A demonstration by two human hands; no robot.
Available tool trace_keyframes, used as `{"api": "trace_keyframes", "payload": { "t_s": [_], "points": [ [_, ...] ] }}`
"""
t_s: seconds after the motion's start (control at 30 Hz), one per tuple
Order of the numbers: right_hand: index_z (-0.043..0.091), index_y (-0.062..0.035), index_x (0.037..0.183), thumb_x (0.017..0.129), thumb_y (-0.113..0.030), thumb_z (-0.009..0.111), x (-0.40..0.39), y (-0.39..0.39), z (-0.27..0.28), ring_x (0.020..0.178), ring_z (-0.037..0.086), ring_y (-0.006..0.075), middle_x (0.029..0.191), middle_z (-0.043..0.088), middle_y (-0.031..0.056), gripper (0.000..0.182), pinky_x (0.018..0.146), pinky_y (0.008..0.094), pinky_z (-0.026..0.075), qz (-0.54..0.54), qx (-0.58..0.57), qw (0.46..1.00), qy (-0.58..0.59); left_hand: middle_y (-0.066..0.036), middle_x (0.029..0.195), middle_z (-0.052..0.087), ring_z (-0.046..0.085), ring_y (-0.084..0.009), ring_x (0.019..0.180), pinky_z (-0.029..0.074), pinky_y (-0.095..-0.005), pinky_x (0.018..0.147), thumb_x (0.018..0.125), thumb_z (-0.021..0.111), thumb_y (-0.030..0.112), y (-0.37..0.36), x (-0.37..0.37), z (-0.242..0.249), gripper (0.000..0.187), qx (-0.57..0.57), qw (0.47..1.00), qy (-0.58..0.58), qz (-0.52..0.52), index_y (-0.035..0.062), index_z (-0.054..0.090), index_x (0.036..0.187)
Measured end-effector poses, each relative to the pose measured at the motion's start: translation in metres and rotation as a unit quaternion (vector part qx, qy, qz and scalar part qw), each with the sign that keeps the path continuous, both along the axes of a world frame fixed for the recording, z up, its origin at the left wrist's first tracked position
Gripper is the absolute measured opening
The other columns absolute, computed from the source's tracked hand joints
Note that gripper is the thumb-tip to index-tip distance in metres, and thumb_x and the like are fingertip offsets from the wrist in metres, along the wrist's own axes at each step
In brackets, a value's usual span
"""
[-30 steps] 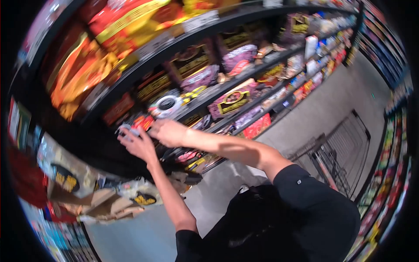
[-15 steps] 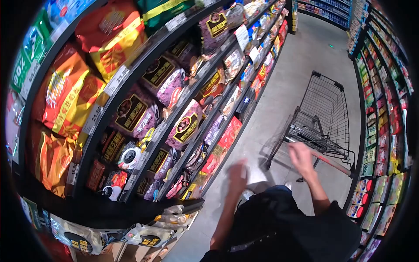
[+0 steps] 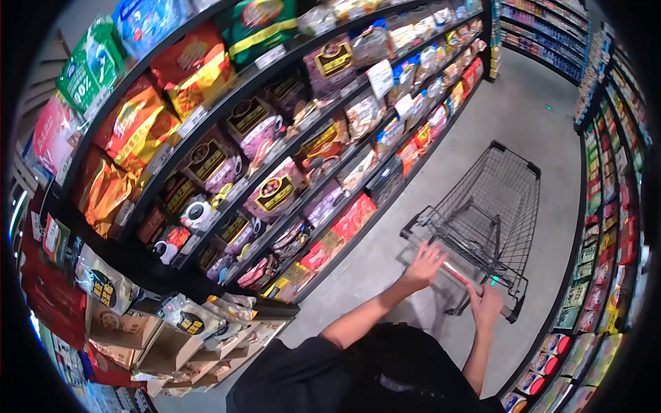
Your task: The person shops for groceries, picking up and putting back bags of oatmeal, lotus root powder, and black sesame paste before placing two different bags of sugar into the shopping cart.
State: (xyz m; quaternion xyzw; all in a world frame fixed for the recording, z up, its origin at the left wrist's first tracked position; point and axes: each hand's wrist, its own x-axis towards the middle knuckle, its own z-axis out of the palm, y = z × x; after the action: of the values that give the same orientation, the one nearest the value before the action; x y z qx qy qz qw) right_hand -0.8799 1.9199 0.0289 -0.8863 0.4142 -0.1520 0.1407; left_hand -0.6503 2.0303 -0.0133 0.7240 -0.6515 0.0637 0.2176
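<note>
Both hands (image 3: 454,286) grip the handle of a black wire cart (image 3: 489,206).

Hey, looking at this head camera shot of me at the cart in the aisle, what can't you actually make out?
Head view:
- Price tags: print too small.
- Cart wheels: hidden under its basket.
- Right hand palm: turned down on the handle, grip unclear.
- Left hand fingertips: blurred.
- Bottom shelf packs: warped at the lens edge.

Supermarket aisle: price-tagged shelves (image 3: 275,55) packed with snack bags (image 3: 138,124) on both sides, wire shopping cart (image 3: 489,206) on grey floor (image 3: 537,117).
</note>
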Motion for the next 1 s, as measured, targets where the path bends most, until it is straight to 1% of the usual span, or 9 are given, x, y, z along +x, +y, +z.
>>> {"api": "trace_keyframes", "payload": {
  "t_s": [0.37,0.43,0.53,0.57,0.6,0.63,0.67,0.83,1.0],
  "points": [
    [0.057,-0.0049,0.069,0.077,-0.041,0.075,-0.044,-0.031,-0.030,0.068,0.058,0.0351,0.068,0.057,0.0134,0.041,0.063,0.0482,0.043,0.017,-0.018,0.991,-0.129,-0.028,0.125,0.045,0.037,-0.0445,0.127,0.018,-0.0660,0.109,0.075,0.074,0.030,-0.028,-0.061,0.004,0.062,0.081,0.995,-0.032,0.056,0.0028,0.052,0.126],
    [0.062,-0.0073,0.067,0.074,-0.043,0.075,-0.058,-0.048,-0.039,0.065,0.060,0.0334,0.066,0.058,0.0120,0.038,0.062,0.0471,0.045,0.008,0.027,0.988,-0.149,-0.018,0.123,0.053,0.040,-0.0407,0.125,0.020,-0.0643,0.108,0.070,0.076,0.028,-0.050,-0.071,0.013,0.056,0.201,0.977,0.027,0.064,0.0065,0.061,0.119],
    [0.066,-0.0078,0.074,0.082,-0.055,0.064,-0.084,-0.057,-0.034,0.070,0.063,0.0320,0.072,0.063,0.0099,0.048,0.067,0.0420,0.050,-0.001,-0.151,0.968,-0.200,-0.013,0.126,0.055,0.039,-0.0379,0.125,0.020,-0.0659,0.105,0.068,0.077,0.027,-0.053,-0.082,-0.019,0.048,0.131,0.991,-0.032,0.011,0.0080,0.065,0.109],
    [0.066,-0.0063,0.078,0.084,-0.055,0.062,-0.093,-0.060,-0.032,0.079,0.064,0.0321,0.081,0.066,0.0119,0.049,0.073,0.0434,0.049,0.009,-0.104,0.967,-0.231,-0.013,0.126,0.054,0.037,-0.0390,0.125,0.020,-0.0647,0.104,0.069,0.076,0.030,-0.055,-0.081,-0.036,0.053,0.102,0.992,-0.078,0.010,0.0114,0.061,0.116],
    [0.064,-0.0057,0.087,0.084,-0.053,0.062,-0.094,-0.063,-0.058,0.093,0.061,0.0317,0.087,0.062,0.0125,0.048,0.083,0.0457,0.046,-0.014,-0.118,0.967,-0.225,-0.017,0.129,0.050,0.035,-0.0365,0.128,0.018,-0.0612,0.108,0.068,0.078,0.029,-0.069,-0.095,-0.009,0.070,0.245,0.968,0.004,0.060,0.0052,0.048,0.127],
    [0.062,-0.0056,0.092,0.084,-0.053,0.062,-0.103,-0.066,-0.057,0.098,0.058,0.0312,0.089,0.059,0.0119,0.048,0.089,0.0468,0.043,-0.018,-0.092,0.980,-0.176,-0.021,0.117,0.059,0.050,-0.0402,0.118,0.035,-0.0569,0.100,0.072,0.076,0.030,-0.067,-0.114,0.012,0.063,0.169,0.982,-0.069,0.047,0.0022,0.051,0.122],
    [0.061,-0.0054,0.097,0.084,-0.053,0.062,-0.115,-0.066,-0.049,0.103,0.056,0.0307,0.091,0.057,0.0112,0.049,0.096,0.0480,0.040,-0.017,-0.057,0.989,-0.133,-0.026,0.135,0.051,0.053,-0.0364,0.119,0.042,-0.0571,0.094,0.089,0.052,0.060,-0.071,-0.095,-0.030,0.079,0.219,0.946,-0.238,-0.020,0.0034,0.041,0.144],
    [0.059,-0.0049,0.101,0.079,-0.048,0.067,-0.158,-0.071,-0.040,0.109,0.050,0.0296,0.095,0.053,0.0099,0.049,0.112,0.0507,0.028,-0.082,-0.035,0.980,-0.177,-0.024,0.091,0.064,0.063,-0.0415,0.081,0.049,-0.0496,0.072,0.092,0.059,0.044,-0.109,-0.146,0.022,0.053,0.166,0.967,-0.093,-0.170,0.0021,0.056,0.123],
    [0.059,-0.0055,0.109,0.082,-0.045,0.065,-0.186,-0.069,-0.041,0.131,0.042,0.0331,0.115,0.056,0.0128,0.048,0.119,0.0528,0.017,-0.144,-0.031,0.970,-0.194,-0.028,0.087,0.066,0.063,-0.0469,0.078,0.048,-0.0531,0.068,0.092,0.062,0.039,-0.172,-0.197,0.028,0.046,0.258,0.909,0.088,-0.314,0.0011,0.057,0.118]
  ]
}}
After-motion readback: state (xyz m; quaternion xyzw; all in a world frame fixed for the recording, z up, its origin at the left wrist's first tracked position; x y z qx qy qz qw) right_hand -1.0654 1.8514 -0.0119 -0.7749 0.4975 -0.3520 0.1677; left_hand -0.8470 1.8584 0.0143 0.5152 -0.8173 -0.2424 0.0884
